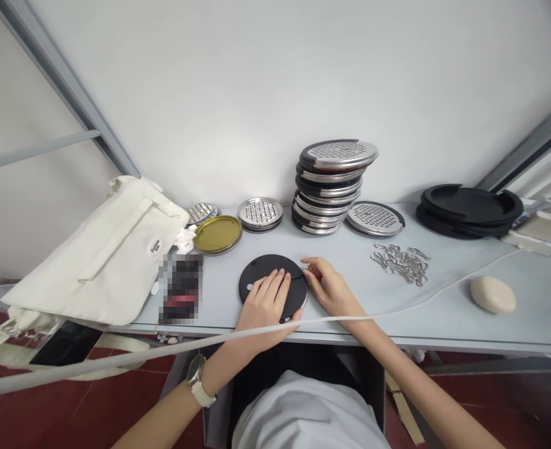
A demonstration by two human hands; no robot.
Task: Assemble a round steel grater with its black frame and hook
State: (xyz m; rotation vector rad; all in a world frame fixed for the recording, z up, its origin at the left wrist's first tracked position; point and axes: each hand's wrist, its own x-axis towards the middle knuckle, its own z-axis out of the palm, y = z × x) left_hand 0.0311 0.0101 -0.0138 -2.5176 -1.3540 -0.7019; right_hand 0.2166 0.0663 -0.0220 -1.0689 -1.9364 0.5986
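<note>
A round black disc (252, 274) with a pale dot and a thin silvery rim at its lower right lies near the table's front edge. My left hand (268, 302) rests over it, fingers pressed on the top and thumb at the near right rim. At the disc's right edge, my right hand (330, 288) has its thumb and index fingertips close together; whatever is between them is too small to make out. A pile of small silvery metal hooks (402, 265) lies to the right of that hand.
Behind stand a tall stack of round graters with black covers (329, 187), a single grater (376, 218), bare grater discs (260, 213), gold lids (218, 234) and black round trays (469, 209). A cream bag (102, 249) sits left. A white cable (425, 302) crosses near a beige rounded object (493, 294).
</note>
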